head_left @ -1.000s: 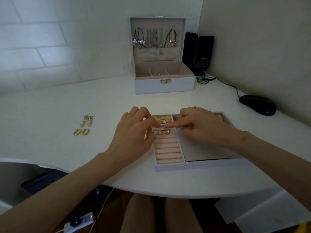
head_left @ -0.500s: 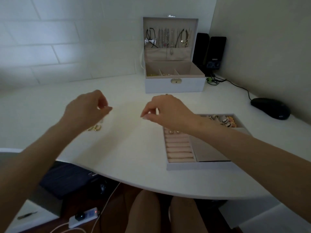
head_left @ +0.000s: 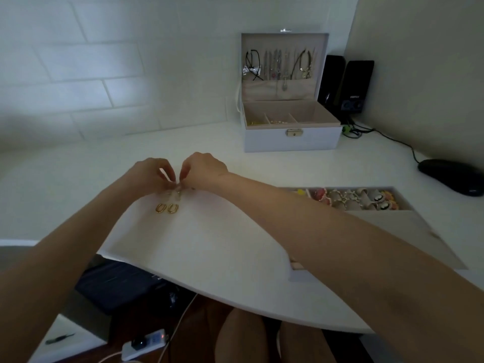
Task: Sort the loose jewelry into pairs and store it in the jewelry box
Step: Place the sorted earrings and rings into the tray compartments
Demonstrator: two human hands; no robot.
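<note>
Left hand (head_left: pixel 149 174) and right hand (head_left: pixel 207 169) meet fingertip to fingertip, each pinching at the blurred pale silvery drop earrings (head_left: pixel 176 192) on the white desk (head_left: pixel 209 244), probably to lift them as a pair; gold oval hoop earrings (head_left: pixel 167 208) lie just at 6 o'clock, grey divided tray (head_left: pixel 392 226) at 3 o'clock.

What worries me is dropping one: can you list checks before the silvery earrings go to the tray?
1. Fingertips of left hand and right hand at the silvery earrings: ok.
2. Firm pinch on each: blurred, cannot tell.
3. The gold hoops lie apart from the fingers, nearer the person: ok.
4. Free slot in tray: right forearm hides the near part, cannot tell.
5. Lid of jewelry box open: ok.
</note>
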